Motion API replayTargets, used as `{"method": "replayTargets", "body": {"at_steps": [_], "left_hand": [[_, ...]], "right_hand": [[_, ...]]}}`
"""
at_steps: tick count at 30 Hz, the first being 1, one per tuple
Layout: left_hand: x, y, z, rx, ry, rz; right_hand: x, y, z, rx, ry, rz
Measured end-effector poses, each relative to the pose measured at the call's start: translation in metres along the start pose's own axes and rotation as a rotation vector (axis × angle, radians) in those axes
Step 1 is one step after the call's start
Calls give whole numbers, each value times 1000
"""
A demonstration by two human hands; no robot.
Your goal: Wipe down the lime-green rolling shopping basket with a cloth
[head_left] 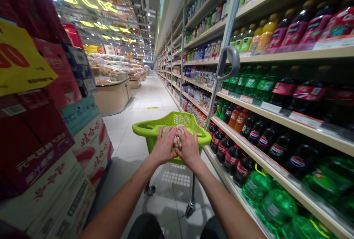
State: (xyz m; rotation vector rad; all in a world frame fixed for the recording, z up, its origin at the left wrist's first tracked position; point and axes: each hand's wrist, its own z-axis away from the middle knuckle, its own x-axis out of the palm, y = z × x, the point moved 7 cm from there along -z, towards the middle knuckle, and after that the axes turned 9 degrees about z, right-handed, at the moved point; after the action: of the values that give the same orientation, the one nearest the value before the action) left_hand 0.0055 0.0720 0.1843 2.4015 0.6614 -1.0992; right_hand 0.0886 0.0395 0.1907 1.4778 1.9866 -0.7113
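Head view. Both forearms reach forward from the lower edge and converge over the near side of a green basket cart (139,130). Between the hands sits a pale, mottled package (179,136). The left hand (165,145) wraps it from the left, the right hand (189,146) from the right; fingers lie over its top and sides, thumbs low and close together. Grip reads as closed on the package by both hands. Its contents are too small to identify, and its underside is hidden, so I cannot tell whether it rests on the cart or is borne by the hands alone. Judgement: the matched hold from both sides keeps a small, possibly loose item from slipping or rolling.

Cart stands upright on casters (190,208), squarely ahead of the dark-clothed knees (145,227), probably so the arms meet over it without twisting. Its perforated walls presumably save weight; light through the holes patterns the floor tiles (127,147).

Right side: long shelving (276,109) with bottles upright in rows, labels mostly outward, likely for quick reading. Large green bottles (276,206) occupy the bottom level, presumably because of their weight. A grey loop (235,61) projects beside the shelf post; purpose unclear.

Left side: cartons (92,136) are stacked flat-sided, which should steady the pile. A yellow price sign (26,59) hangs in front of them, apparently placed to face the aisle.
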Motion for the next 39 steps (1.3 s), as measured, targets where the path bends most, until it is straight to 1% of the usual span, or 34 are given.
{"method": "replayTargets", "body": {"at_steps": [2,4,6,8,10,12,14,16,18,19,21,22,24,25,26,27,28,29,32,33,34,35,36,39], "left_hand": [[-2,-4,2,7,-3,-1],[-6,-8,6,-1,14,2],[-10,-13,11,-29,49,-6],[-13,-15,15,-51,75,-14],[-13,-15,17,-61,93,-11],[-12,-13,17,-64,115,-6],[-9,-11,15,-61,137,-6],[-7,-11,14,-70,167,-16],[-5,-12,13,-89,202,-33],[-4,-12,13,-98,218,-42],[-3,-12,12,-107,237,-54],[-3,-12,12,-112,238,-59],[-3,-10,12,-123,226,-67],[-3,-10,11,-125,213,-72],[-3,-8,11,-122,198,-77],[-4,-7,11,-114,183,-84],[-5,-6,10,-103,172,-90],[-5,-5,10,-94,166,-97],[-6,-3,11,-95,178,-113],[-5,-2,11,-102,188,-115],[-4,-1,11,-107,198,-116],[-3,0,10,-110,206,-116],[-1,2,9,-112,211,-114],[2,6,7,-111,208,-111]], "right_hand": [[-1,1,-2,-14,20,9],[-8,14,0,-24,42,16],[-19,42,3,28,53,37],[-27,80,4,130,31,48],[-29,117,1,228,-25,1],[-24,148,-2,323,-81,-59],[-16,167,-3,400,-106,-117],[-9,175,0,435,-94,-214],[-8,170,8,452,-40,-329],[-10,163,13,450,-1,-367],[-17,136,21,390,65,-373],[-20,115,23,315,76,-349],[-23,69,24,106,55,-260],[-22,50,25,7,40,-207],[-22,37,25,-64,36,-158],[-22,34,26,-98,45,-113],[-24,39,26,-91,74,-73],[-27,53,27,-46,116,-38],[-42,111,35,192,272,11],[-45,122,38,246,305,0],[-45,124,41,262,322,-21],[-43,118,42,236,321,-47],[-39,103,41,173,306,-68],[-23,48,39,-48,251,-64]]}}
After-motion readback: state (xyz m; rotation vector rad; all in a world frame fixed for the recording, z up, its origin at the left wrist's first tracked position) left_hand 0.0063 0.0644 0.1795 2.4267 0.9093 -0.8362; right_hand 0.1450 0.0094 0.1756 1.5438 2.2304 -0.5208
